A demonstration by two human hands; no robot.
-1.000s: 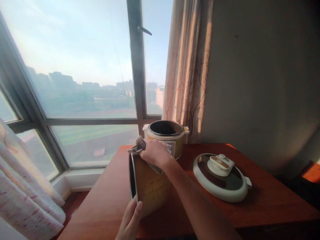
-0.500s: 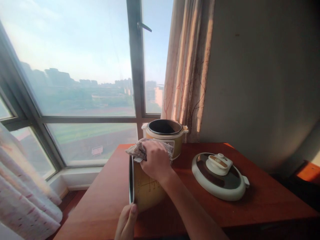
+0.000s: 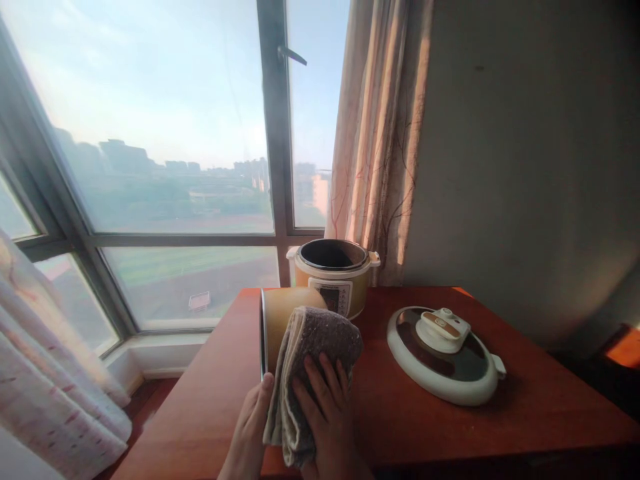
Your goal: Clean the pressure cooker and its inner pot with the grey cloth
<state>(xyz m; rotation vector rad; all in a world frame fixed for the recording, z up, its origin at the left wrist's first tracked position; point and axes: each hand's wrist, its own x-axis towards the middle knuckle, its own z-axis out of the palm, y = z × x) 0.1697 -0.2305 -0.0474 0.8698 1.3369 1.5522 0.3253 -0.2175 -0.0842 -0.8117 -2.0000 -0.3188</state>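
Grey cloth (image 3: 313,373) pressed flat against side of golden inner pot (image 3: 280,320), tipped on desk (image 3: 500,427). Right hand (image 3: 325,413) fingers spread on cloth; left hand (image 3: 250,433) braced at rim. Outside wiping judged underway; further strokes needed, pot steadied.

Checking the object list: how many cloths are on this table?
1. A grey cloth lies folded over the side of the tipped inner pot at the table's near edge, pressed by the right hand; the left hand steadies the pot's rim. Nothing suggests another hidden.
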